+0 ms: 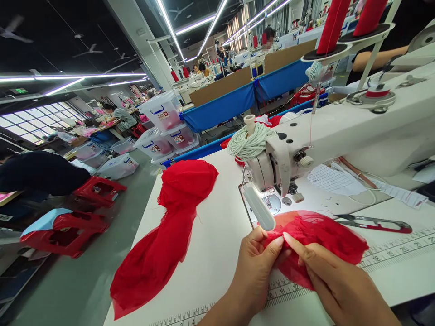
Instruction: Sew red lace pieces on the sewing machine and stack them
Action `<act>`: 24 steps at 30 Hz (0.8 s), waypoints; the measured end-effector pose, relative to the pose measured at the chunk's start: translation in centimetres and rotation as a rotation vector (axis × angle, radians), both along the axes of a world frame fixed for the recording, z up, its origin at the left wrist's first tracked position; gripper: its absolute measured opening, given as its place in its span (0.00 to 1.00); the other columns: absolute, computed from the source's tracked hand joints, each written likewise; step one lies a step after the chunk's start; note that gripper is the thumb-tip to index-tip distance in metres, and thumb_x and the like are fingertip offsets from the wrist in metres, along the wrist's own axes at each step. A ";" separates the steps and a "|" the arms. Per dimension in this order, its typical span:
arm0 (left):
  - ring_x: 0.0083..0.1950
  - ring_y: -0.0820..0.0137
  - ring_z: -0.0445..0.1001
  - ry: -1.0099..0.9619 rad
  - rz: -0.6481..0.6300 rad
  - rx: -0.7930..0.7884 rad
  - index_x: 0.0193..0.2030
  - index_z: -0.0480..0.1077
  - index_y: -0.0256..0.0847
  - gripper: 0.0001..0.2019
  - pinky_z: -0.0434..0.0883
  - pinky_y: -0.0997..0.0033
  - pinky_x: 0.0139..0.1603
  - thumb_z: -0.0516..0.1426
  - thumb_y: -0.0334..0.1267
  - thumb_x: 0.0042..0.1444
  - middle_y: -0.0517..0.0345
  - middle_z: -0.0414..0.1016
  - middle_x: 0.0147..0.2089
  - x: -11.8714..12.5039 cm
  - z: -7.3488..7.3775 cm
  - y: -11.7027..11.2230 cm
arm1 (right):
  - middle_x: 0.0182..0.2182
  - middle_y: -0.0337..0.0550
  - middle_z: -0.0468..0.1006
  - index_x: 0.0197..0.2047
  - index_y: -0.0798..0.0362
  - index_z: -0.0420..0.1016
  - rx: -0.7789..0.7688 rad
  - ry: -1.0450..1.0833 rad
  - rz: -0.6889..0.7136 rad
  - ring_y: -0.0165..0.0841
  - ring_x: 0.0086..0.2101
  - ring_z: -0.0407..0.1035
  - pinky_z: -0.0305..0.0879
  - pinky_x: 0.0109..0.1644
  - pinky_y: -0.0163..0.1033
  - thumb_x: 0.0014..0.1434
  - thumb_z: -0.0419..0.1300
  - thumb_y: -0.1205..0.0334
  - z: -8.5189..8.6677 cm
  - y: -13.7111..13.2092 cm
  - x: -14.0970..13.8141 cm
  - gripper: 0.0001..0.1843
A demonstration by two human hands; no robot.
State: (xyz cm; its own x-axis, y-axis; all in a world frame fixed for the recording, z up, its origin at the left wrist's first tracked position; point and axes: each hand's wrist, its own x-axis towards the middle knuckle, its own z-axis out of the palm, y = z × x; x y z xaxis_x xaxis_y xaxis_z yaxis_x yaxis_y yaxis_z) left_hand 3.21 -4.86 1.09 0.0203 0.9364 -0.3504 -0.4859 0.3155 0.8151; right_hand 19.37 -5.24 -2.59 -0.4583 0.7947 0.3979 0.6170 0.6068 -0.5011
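Note:
My left hand (255,262) pinches the edge of a red sheer fabric piece (319,231) between thumb and fingers, just in front of the sewing machine (268,167). Against the left thumb, my right hand (331,276) grips the same fabric, its index fingertip pressed on the edge and its other fingers partly hidden. The fabric spreads from the machine's needle plate (273,203) over the white table. To the left lies another red fabric piece (170,231) with a rounded, cup-like end, apart from both hands.
Thread snips (377,222) lie right of the fabric, above a printed ruler strip (404,249). Paper slips (335,181) sit under the machine arm. Pale cord (249,142) is coiled on the machine head. Plastic bins (163,111) and red stools (68,231) stand beyond the table, with people working nearby.

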 end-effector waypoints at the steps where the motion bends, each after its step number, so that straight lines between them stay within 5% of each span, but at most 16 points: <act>1: 0.34 0.74 0.76 -0.008 -0.002 0.002 0.31 0.73 0.35 0.10 0.73 0.76 0.41 0.67 0.39 0.49 0.56 0.77 0.31 0.0 0.0 0.0 | 0.35 0.39 0.79 0.65 0.45 0.59 0.007 0.022 -0.003 0.28 0.26 0.75 0.72 0.29 0.27 0.64 0.46 0.69 0.0 0.0 -0.1 0.26; 8: 0.37 0.73 0.75 -0.093 -0.009 -0.050 0.32 0.74 0.34 0.11 0.74 0.73 0.44 0.68 0.38 0.46 0.54 0.77 0.35 -0.3 0.1 0.0 | 0.35 0.41 0.81 0.65 0.47 0.57 0.099 0.129 -0.017 0.31 0.34 0.78 0.71 0.29 0.25 0.65 0.48 0.67 0.3 0.3 -0.6 0.25; 17: 0.35 0.74 0.74 -0.060 0.002 -0.030 0.30 0.73 0.35 0.10 0.74 0.72 0.44 0.67 0.38 0.48 0.56 0.76 0.32 -0.2 0.0 -0.1 | 0.31 0.37 0.79 0.70 0.40 0.42 0.091 0.052 0.011 0.30 0.27 0.76 0.67 0.20 0.27 0.63 0.45 0.72 0.9 0.2 0.0 0.35; 24: 0.35 0.74 0.74 -0.040 0.004 -0.014 0.30 0.73 0.35 0.10 0.73 0.73 0.43 0.67 0.39 0.48 0.57 0.76 0.32 -0.1 0.1 -0.2 | 0.35 0.38 0.80 0.69 0.42 0.49 0.067 0.043 0.007 0.31 0.32 0.77 0.69 0.23 0.27 0.63 0.46 0.71 0.5 0.1 0.2 0.32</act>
